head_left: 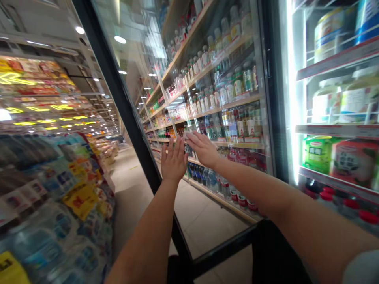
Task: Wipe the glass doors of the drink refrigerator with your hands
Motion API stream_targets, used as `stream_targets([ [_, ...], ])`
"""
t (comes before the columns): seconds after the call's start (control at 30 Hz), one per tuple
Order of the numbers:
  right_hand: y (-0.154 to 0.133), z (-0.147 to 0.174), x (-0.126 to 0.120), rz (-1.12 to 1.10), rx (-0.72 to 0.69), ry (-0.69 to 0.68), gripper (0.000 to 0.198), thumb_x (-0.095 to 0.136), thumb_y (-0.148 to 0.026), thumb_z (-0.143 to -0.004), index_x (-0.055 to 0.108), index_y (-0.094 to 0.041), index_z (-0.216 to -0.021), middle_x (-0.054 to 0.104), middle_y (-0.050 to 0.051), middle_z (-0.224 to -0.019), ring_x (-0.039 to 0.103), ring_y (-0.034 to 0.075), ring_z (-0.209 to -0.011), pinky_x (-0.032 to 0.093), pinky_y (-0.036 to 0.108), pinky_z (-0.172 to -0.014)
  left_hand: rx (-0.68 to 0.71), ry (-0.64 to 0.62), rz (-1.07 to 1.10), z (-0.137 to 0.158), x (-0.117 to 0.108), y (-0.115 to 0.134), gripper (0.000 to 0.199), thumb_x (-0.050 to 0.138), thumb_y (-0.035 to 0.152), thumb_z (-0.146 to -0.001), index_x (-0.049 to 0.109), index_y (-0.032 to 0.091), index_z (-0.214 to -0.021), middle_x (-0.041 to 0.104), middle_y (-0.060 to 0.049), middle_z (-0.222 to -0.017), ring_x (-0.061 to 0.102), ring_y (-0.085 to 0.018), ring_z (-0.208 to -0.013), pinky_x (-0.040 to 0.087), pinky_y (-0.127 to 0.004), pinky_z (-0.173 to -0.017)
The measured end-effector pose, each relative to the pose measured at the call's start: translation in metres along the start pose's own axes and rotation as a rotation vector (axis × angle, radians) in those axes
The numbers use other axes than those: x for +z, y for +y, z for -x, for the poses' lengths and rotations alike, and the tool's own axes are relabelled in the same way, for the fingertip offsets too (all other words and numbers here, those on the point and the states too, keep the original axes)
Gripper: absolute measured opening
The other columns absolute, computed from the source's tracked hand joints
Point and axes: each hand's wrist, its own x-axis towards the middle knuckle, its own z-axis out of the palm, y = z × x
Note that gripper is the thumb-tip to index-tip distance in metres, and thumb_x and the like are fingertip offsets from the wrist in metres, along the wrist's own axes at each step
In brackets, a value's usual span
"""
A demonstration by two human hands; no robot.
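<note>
A black-framed glass door (118,79) of a lit drinks cooler stands swung open in front of me. My left hand (174,159) lies against the pane with its fingers stretched and spread, holding nothing. Close beside it, my right hand (204,150) presses on the same glass, fingers together and fairly flat. A thin whitish cloth (187,135) shows at its fingertips, mostly hidden under the hand; whether it is fabric or paper I cannot tell. Through and on the glass appear shelves of bottled drinks (204,96).
At right, the cooler's shelves (340,130) hold jugs, green and red packs, and red-capped bottles (368,217). Stacked packs of bottled water (38,244) line the left. Between them runs a pale tiled aisle (130,169). The door's black bottom rail (222,250) is near my legs.
</note>
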Motion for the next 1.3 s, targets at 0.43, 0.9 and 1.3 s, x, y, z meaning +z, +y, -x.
stream_targets([
  [0.43,0.005,-0.03,-0.011,0.0,0.028,-0.044,0.054,0.041,-0.009,-0.094,0.052,-0.021,-0.145,0.041,0.005,-0.16,0.028,0.023,-0.152,0.027,0.05,-0.123,0.002,0.015,-0.011,0.001,0.003,-0.001,0.063,0.043,0.031,-0.103,0.02,0.018,-0.161,0.029,-0.007,-0.162,0.013,-0.025,-0.155,0.004,-0.048,-0.129],
  [0.9,0.001,-0.028,-0.01,0.008,-0.066,-0.076,0.054,0.042,-0.008,-0.095,0.051,-0.021,-0.147,0.042,0.004,-0.159,0.028,0.024,-0.151,0.027,0.05,-0.123,-0.033,-0.016,0.041,0.0,0.0,0.001,0.06,0.042,0.032,-0.103,0.027,0.017,-0.159,0.031,-0.009,-0.162,0.015,-0.025,-0.155,0.007,-0.05,-0.128],
  [1.3,0.002,-0.037,-0.009,-0.031,-0.013,-0.046,0.055,0.04,-0.007,-0.095,0.049,-0.021,-0.147,0.04,0.006,-0.16,0.023,0.022,-0.154,0.027,0.051,-0.124,-0.026,-0.006,0.026,0.002,0.002,0.0,0.06,0.04,0.031,-0.103,0.027,0.016,-0.159,0.03,-0.008,-0.162,0.013,-0.025,-0.155,0.005,-0.05,-0.129],
])
